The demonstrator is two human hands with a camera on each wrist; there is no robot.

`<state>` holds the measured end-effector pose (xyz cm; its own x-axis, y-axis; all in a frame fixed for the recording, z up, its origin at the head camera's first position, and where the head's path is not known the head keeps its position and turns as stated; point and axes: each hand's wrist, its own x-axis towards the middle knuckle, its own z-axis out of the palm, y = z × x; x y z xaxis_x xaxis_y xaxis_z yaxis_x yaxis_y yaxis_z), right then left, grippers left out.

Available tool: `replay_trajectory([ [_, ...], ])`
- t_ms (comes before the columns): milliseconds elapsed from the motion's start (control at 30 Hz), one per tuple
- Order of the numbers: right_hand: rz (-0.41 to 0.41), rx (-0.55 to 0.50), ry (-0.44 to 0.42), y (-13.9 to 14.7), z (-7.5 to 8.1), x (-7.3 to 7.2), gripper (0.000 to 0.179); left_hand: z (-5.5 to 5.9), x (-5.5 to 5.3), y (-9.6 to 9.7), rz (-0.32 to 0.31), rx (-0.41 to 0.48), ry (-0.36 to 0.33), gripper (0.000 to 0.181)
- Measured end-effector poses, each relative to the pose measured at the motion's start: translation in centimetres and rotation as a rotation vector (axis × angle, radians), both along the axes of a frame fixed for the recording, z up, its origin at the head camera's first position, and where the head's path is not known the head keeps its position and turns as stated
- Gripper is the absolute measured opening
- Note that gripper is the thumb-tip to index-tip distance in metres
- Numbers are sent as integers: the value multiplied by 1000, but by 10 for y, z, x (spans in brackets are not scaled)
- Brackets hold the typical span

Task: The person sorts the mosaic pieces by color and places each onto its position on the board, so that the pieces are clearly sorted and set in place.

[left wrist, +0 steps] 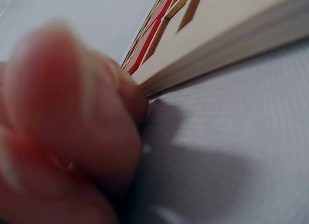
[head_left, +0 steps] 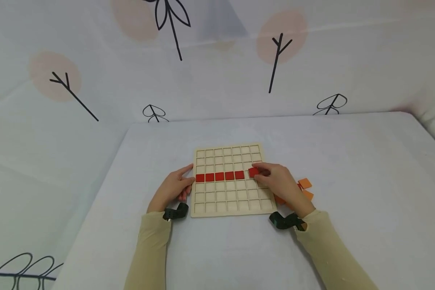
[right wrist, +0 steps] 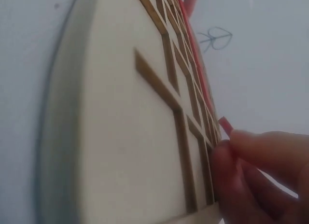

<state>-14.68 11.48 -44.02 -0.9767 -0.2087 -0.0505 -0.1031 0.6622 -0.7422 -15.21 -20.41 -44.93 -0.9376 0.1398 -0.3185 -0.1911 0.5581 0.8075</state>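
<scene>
A broad table (head_left: 217, 249) with a white, finely woven surface stood there, its far right corner rounded off. On it, around the middle from left to right, a pale grid board (head_left: 221, 196) lay flat, one side facing near. Just to the right of the board's near half I saw orange tiles (head_left: 305, 183) in a loose cluster, partly hidden, a bit of red (head_left: 299, 186) showing among them.

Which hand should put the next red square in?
Probably the right hand: it pinches a red square over the board, near the red row, while the left hand only touches the board's edge.
</scene>
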Motion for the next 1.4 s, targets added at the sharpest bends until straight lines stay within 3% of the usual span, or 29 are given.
replay_trajectory([
  [500, 30, 129, 156, -9, -2, 1, 36, 0, 0, 0, 4, 20, -1, 51],
  [1400, 25, 214, 127, -18, 0, -1, 35, 2, -1, 1, 9, -16, -24, 51],
])
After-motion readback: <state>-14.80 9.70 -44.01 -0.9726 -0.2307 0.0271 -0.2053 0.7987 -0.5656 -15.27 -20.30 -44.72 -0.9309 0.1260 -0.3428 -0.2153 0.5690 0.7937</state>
